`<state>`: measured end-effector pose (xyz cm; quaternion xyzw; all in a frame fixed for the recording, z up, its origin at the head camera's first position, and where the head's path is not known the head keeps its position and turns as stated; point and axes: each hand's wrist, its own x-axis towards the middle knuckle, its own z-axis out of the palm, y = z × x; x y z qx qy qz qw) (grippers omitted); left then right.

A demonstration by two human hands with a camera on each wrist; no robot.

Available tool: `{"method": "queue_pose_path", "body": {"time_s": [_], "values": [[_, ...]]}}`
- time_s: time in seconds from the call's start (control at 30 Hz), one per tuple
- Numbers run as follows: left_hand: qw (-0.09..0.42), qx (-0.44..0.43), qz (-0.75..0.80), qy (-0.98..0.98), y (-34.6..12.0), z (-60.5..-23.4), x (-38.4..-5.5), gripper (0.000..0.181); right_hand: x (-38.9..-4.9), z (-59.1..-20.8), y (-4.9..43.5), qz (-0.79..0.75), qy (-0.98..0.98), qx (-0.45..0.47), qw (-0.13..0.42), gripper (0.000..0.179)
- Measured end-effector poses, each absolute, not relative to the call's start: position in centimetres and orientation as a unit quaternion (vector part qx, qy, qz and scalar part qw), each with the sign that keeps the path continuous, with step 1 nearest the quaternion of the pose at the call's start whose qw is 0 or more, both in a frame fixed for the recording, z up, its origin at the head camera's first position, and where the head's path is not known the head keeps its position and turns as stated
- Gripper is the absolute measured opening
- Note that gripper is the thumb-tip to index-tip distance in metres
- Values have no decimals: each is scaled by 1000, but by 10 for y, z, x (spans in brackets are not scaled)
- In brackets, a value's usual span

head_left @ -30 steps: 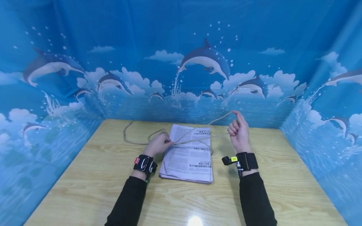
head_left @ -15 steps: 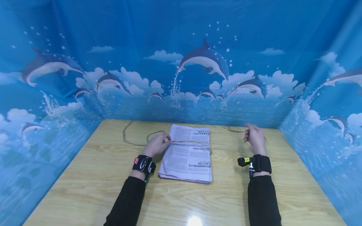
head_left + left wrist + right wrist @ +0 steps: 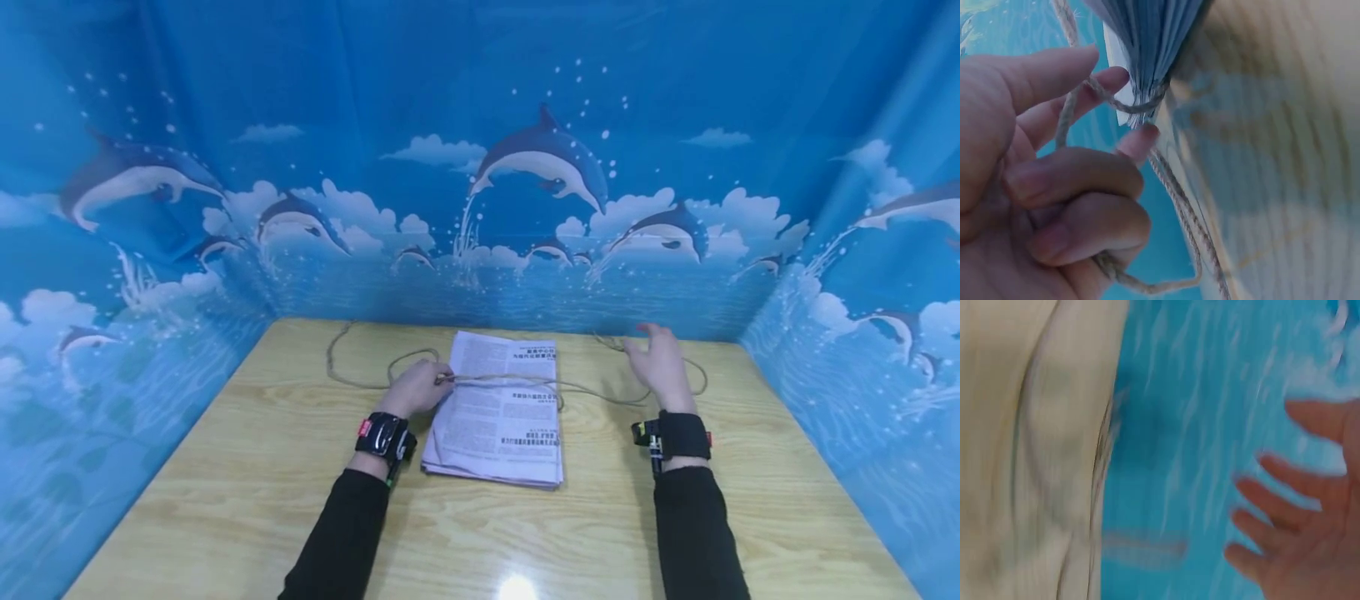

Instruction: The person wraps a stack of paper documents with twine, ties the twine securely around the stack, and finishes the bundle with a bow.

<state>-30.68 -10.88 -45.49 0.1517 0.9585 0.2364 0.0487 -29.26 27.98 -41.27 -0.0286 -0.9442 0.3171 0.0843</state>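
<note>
- string [image 3: 498, 377] has slackened beside the right hand [image 3: 663, 371], head view; it crosses the newspapers [image 3: 495, 442] on the table [image 3: 585, 517].
- step?
- wrapping, seemingly; next calls for steadying string there.
- left wrist?
- left hand [image 3: 1041, 178] curls round string by the newspapers, fingers partly hiding it.
- right wrist?
- hand spread, holding nothing; string blurred.

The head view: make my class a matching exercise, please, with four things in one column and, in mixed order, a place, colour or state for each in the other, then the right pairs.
1. Left hand
2. Right hand
3. Newspapers
4. Curtain

A. Mostly blue, behind the table
B. Piled up, with string across the top
C. Open, holding nothing
D. Gripping string

Pairs: 1-D; 2-C; 3-B; 4-A
</note>
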Motion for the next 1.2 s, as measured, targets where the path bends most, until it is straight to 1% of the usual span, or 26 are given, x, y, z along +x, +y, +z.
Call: {"method": "queue_pose_path", "body": {"time_s": [0.03, 0.1, 0.13, 0.2, 0.27, 0.3, 0.4, 0.5, 0.6, 0.67, 0.87, 1.03, 1.13, 1.2], "values": [[45, 150, 235, 959, -108, -455, -307, 25, -294, -414, 269, 313, -947, 9, 64, 63], [29, 154, 229, 961, -106, -455, -306, 24, -296, -419, 247, 304, -950, 70, -8, 66], [20, 157, 224, 962, -104, -455, -305, 22, -296, -423, 236, 306, -946, 89, -52, 65], [1, 163, 218, 962, -102, -456, -302, 16, -296, -432, 215, 313, -936, 117, -115, 62], [-16, 170, 202, 964, -99, -456, -299, 17, -297, -439, 202, 327, -923, 122, -159, 59], [-18, 172, 196, 965, -99, -456, -297, 19, -297, -441, 198, 334, -918, 129, -168, 56], [-20, 178, 183, 967, -98, -457, -294, 29, -298, -446, 194, 344, -914, 140, -164, 56], [-25, 193, 177, 965, -99, -458, -292, 31, -298, -448, 197, 334, -916, 156, -156, 58], [-39, 208, 172, 962, -100, -460, -291, 25, -297, -451, 201, 336, -912, 176, -158, 56], [-38, 211, 174, 961, -100, -460, -290, 21, -296, -452, 204, 339, -909, 181, -159, 55], [-9, 218, 195, 956, -101, -458, -289, 18, -292, -451, 216, 317, -921, 168, -152, 49], [2, 200, 218, 955, -107, -458, -294, 18, -294, -446, 225, 311, -927, 165, -128, 47], [-13, 184, 242, 953, -112, -458, -297, 18, -297, -445, 231, 317, -928, 170, -97, 38], [-32, 177, 258, 949, -116, -458, -300, 19, -298, -445, 234, 326, -927, 172, -75, 30]]}}
